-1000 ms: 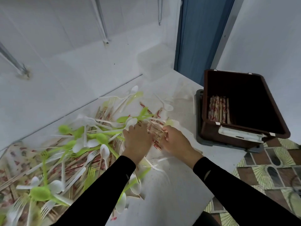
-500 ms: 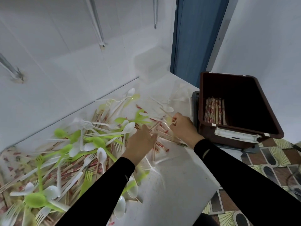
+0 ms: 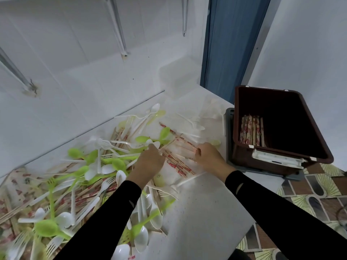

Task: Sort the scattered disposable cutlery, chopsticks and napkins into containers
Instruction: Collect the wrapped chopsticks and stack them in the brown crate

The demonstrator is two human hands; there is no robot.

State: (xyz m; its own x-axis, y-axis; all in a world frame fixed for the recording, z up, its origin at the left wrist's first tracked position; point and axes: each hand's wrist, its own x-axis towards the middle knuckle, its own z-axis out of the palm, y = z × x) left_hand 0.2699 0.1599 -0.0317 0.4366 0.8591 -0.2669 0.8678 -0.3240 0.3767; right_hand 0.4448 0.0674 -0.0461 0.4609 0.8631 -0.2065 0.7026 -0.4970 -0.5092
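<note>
Green and white plastic spoons and forks [image 3: 105, 166] lie tangled with paper-wrapped chopsticks across the white counter [image 3: 202, 212]. My left hand [image 3: 148, 164] and my right hand [image 3: 210, 158] rest on the pile, palms down, about a hand's width apart. Each hand closes its fingers on one end of a small bundle of wrapped chopsticks [image 3: 176, 162] lying between them. My fingertips are hidden under the hands. To the right stands a dark brown bin [image 3: 237, 113] with a row of wrapped chopsticks [image 3: 251, 131] on its floor.
The bin stands on a grey lid [image 3: 229, 128] at the counter's right end. A clear plastic box [image 3: 178, 77] is in the far corner by the white tiled wall. A patterned napkin sheet [image 3: 16, 186] lies at the left. Patterned floor tiles [image 3: 319, 192] show beyond the counter edge.
My right hand had reached toward the bin with chopsticks and has come back left to the pile. My left hand stayed on the pile and now grips the bundle's other end.
</note>
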